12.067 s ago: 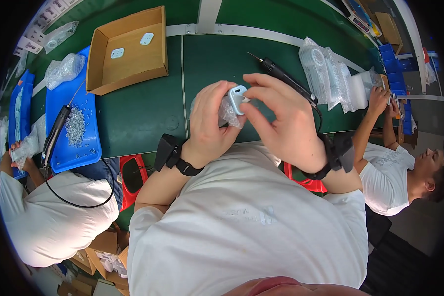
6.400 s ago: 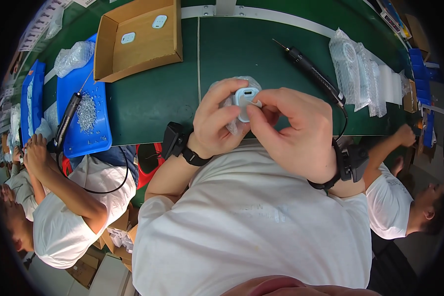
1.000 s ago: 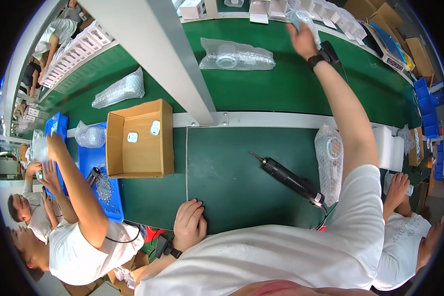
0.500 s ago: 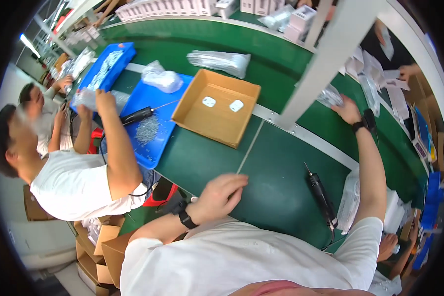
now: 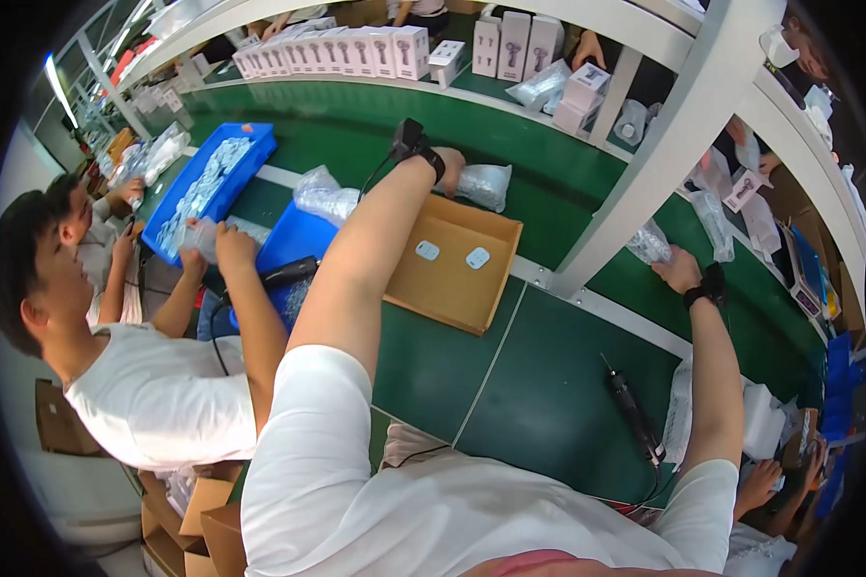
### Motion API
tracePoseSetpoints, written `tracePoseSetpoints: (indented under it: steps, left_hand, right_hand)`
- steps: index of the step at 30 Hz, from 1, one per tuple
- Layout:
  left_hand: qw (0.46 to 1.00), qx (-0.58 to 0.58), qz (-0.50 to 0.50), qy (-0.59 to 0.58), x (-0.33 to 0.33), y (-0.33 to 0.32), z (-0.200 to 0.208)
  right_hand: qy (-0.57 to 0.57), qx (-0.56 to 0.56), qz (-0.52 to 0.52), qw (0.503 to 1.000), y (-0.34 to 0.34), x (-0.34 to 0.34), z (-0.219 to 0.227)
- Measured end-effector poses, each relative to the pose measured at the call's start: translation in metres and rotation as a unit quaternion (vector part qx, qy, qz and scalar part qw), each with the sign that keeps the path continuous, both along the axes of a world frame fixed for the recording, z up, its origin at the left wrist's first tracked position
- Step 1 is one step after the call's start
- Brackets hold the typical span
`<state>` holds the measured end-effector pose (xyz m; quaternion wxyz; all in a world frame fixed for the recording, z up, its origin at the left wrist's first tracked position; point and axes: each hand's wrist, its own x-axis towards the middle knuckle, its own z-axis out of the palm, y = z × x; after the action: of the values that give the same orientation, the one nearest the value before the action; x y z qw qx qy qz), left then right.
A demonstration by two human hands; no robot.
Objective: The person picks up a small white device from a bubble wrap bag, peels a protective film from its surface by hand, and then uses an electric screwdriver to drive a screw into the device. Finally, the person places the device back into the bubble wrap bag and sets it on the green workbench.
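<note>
Crinkled clear plastic bags sit under both hands: the left hand pinches one bag on the far green worktop beyond the shallow cardboard tray. Right hand, its grip pressed together, grasps another bag beside the white post.

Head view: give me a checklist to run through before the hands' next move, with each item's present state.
1. Left hand on the clear bag on the green belt: ok.
2. Right hand on a second clear bag: ok.
3. Firmness of each grip: cannot tell.
4. Cardboard tray within reach, two white parts inside: ok.
5. Black electric screwdriver lying free: ok.
</note>
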<state>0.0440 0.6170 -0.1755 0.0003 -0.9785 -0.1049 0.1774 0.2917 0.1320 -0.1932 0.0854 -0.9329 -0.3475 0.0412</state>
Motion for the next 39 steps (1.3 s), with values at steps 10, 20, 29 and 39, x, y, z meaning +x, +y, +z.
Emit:
tracePoseSetpoints:
  steps: [10,20,29,39]
  left_hand:
    - [0.942,-0.212,0.016,-0.262,0.004,-0.006,0.02]
    - [0.09,-0.874,0.155,-0.451,-0.018,0.025,0.07]
    - [-0.093,-0.873,0.017,-0.479,-0.05,0.023,0.089]
    - [-0.048,-0.871,-0.04,-0.487,-0.086,-0.005,0.113]
  right_hand:
    - [-0.037,-0.006,0.009,0.999,-0.019,0.007,0.004]
    - [-0.011,-0.033,-0.004,0.999,-0.028,0.008,0.014]
    - [0.004,-0.032,-0.009,0.999,-0.037,-0.007,0.022]
    - [-0.014,-0.04,-0.011,0.999,-0.048,-0.005,0.017]
